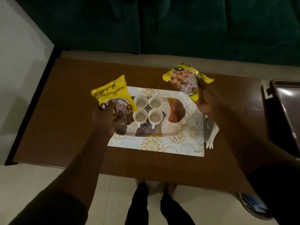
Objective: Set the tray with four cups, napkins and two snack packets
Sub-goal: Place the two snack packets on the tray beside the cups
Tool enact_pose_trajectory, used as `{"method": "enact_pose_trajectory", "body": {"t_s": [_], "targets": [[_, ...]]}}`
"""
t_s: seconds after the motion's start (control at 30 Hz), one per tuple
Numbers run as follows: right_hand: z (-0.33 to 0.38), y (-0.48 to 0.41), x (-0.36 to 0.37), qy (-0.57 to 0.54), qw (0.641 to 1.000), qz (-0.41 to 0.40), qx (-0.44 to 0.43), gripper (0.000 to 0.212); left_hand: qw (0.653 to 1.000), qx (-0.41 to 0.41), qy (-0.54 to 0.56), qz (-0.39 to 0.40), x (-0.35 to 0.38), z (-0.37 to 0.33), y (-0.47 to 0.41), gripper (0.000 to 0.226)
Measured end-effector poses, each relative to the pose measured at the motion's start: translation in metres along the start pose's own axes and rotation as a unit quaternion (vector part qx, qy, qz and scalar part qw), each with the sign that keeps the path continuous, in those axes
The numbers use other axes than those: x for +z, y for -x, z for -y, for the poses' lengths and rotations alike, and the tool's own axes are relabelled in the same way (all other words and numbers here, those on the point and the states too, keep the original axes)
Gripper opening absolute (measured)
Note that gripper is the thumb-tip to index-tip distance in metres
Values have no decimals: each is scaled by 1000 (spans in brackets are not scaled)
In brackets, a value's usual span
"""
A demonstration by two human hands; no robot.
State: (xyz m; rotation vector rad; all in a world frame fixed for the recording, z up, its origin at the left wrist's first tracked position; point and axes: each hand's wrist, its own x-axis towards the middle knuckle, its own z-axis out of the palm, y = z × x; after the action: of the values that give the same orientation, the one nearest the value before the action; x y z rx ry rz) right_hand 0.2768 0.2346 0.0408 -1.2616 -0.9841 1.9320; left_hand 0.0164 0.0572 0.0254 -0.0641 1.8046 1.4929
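Note:
A patterned oval tray [176,111] lies on a white and gold placemat [155,144] on the brown table. Several white cups [148,109] stand together on the tray's left half, handles toward me. My left hand [108,119] grips one yellow snack packet [112,93] by its lower edge, held above the tray's left end. My right hand [205,103] holds a second yellow snack packet [185,80], its clear window showing round snacks, above the tray's right end. I see no napkins for certain.
A dark plastic bin [285,108] stands at the table's right end. White plastic cutlery [211,138] lies beside the placemat's right edge. A dark green sofa [162,25] runs behind the table. My legs stand at the table's near edge.

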Motion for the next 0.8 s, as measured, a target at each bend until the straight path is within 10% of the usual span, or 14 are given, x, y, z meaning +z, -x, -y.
{"method": "enact_pose_trajectory", "body": {"t_s": [0.37, 0.6, 0.8], "targets": [[-40, -33, -8, 241, 967, -63, 46, 27, 991, -52, -121, -13, -32, 28, -58, 39], [-72, -44, -28, 458, 877, -135, 59, 40, 977, -56, -203, -26, -23, 55, -75, 41], [-99, -61, -27, 406, 895, -158, 100, 28, 977, -56, -203, -32, -9, 71, -84, 47]]}}
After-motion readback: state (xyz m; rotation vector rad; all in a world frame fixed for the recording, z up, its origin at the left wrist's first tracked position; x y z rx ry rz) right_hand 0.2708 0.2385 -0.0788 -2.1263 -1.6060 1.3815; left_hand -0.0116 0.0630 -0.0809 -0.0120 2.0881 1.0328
